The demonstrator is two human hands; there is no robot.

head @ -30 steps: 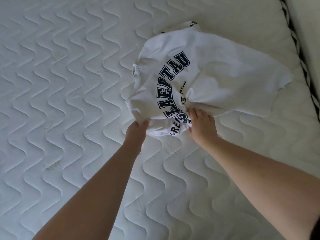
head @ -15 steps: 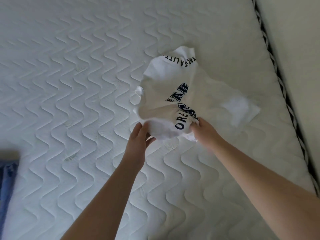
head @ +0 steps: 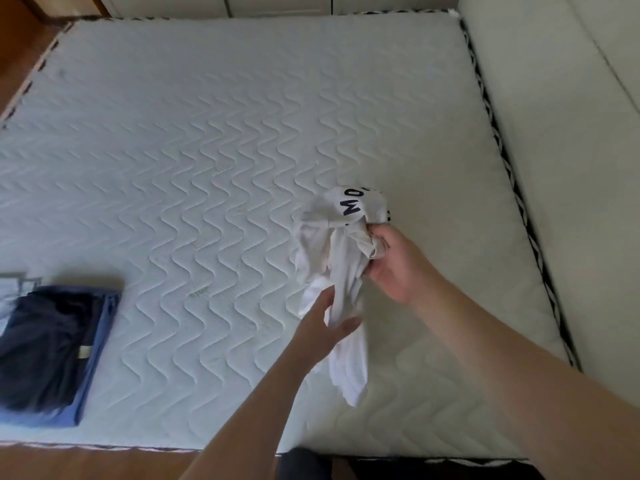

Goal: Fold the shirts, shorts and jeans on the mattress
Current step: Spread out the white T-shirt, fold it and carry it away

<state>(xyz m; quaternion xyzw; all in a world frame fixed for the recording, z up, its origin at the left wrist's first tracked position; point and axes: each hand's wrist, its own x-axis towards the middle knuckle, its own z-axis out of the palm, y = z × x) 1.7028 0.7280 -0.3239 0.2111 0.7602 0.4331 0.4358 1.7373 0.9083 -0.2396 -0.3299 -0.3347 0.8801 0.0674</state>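
Folded dark clothes [head: 52, 348] lie far left of the left hand [head: 320, 329]; both it and the right hand [head: 391, 263] grip the bunched white shirt [head: 332, 258].

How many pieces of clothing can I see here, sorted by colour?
White: 1, the white shirt with dark lettering, held up by the right hand and left hand.
Dark navy: 1, the folded dark garment on the mattress.
Blue: 1, the folded blue garment under it.
Pale grey: 1, a light piece at the left edge, mostly cut off.
Total: 4
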